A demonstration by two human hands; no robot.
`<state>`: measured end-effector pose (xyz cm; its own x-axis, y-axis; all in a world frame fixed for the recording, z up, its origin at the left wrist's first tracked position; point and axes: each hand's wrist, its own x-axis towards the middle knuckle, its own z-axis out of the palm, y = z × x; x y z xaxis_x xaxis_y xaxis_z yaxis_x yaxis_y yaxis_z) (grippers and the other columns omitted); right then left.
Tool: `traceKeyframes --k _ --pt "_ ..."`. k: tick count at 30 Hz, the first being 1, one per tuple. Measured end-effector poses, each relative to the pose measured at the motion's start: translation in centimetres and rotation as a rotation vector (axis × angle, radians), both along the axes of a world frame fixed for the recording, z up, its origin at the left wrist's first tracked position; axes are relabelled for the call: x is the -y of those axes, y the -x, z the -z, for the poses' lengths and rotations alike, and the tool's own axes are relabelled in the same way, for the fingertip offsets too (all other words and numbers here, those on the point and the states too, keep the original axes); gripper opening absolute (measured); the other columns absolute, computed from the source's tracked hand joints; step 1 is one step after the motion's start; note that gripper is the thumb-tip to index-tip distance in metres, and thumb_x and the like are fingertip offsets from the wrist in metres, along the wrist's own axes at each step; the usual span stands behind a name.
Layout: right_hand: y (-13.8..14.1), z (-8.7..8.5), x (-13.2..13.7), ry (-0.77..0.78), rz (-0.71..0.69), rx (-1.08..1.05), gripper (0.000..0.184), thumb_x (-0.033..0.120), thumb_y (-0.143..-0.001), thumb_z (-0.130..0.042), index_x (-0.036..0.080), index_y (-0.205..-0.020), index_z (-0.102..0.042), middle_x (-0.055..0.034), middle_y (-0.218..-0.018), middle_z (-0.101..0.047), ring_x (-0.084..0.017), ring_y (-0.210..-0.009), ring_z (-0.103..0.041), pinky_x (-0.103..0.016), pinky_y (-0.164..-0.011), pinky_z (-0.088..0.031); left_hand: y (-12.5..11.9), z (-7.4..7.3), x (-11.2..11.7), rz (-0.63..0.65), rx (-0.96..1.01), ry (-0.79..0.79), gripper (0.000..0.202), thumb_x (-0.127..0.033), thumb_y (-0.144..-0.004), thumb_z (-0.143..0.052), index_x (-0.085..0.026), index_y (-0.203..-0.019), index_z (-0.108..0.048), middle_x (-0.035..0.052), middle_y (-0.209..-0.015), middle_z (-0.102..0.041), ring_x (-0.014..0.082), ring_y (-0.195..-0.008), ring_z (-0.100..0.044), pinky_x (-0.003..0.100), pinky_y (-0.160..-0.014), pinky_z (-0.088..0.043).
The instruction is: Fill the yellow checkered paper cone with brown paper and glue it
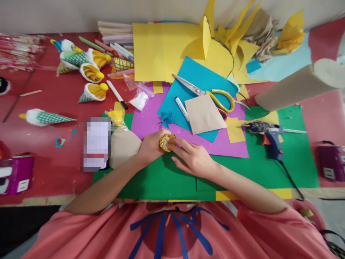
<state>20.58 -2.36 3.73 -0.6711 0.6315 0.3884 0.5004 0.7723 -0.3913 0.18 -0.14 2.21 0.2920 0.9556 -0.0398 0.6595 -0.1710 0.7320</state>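
My left hand [152, 145] is closed round a small yellow patterned paper cone [165, 142], held above the green sheet [161, 180]. The fingers of my right hand [195, 158] reach to the cone's right side and seem to touch it; its thumb is apart, and whether the fingertips pinch anything is hard to see. Just above my left hand lies a crumpled blue paper piece [167, 118]. A tan paper square [205, 114], a white marker [182, 108] and yellow-handled scissors [210, 94] lie beyond my hands.
At right lie a glue gun [269, 136] with its cord and a large tan paper roll [293, 84]. Finished-looking paper cones with white trim [93, 91] are at left, near a phone [97, 144]. Yellow sheets [167, 50] cover the back.
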Motion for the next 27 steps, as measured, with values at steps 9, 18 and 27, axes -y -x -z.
traceKeyframes --k 9,18,27 --pt "0.15 0.31 0.25 0.014 -0.002 0.011 0.035 0.023 -0.101 -0.041 0.009 -0.127 -0.06 -0.0188 -0.129 -0.067 -0.02 -0.096 -0.073 -0.029 -0.069 -0.06 -0.17 -0.22 -0.04 -0.046 0.052 0.006 0.022 -0.029 -0.071 -0.064 -0.02 -0.091 -0.059 -0.0013 -0.076 -0.071 0.0149 -0.065 -0.065 0.024 -0.059 -0.046" --pt "0.06 0.43 0.3 0.081 -0.033 0.037 0.038 0.025 -0.102 -0.04 0.009 -0.131 -0.058 -0.0188 -0.127 -0.068 -0.022 -0.103 -0.072 -0.03 -0.075 -0.061 -0.19 -0.33 0.16 -0.047 -0.043 0.034 0.024 -0.03 -0.071 -0.067 -0.022 -0.093 -0.061 -0.0023 -0.079 -0.072 0.0162 -0.068 -0.067 0.025 -0.061 -0.048" --pt "0.31 0.38 0.35 0.1 0.024 0.089 0.04 0.026 -0.101 -0.041 0.013 -0.134 -0.058 -0.0169 -0.13 -0.065 -0.02 -0.094 -0.072 -0.03 -0.072 -0.061 -0.31 -0.38 0.16 0.005 -0.09 0.027 0.022 -0.033 -0.074 -0.064 -0.022 -0.094 -0.061 -0.0018 -0.076 -0.072 0.0179 -0.068 -0.069 0.025 -0.058 -0.046"
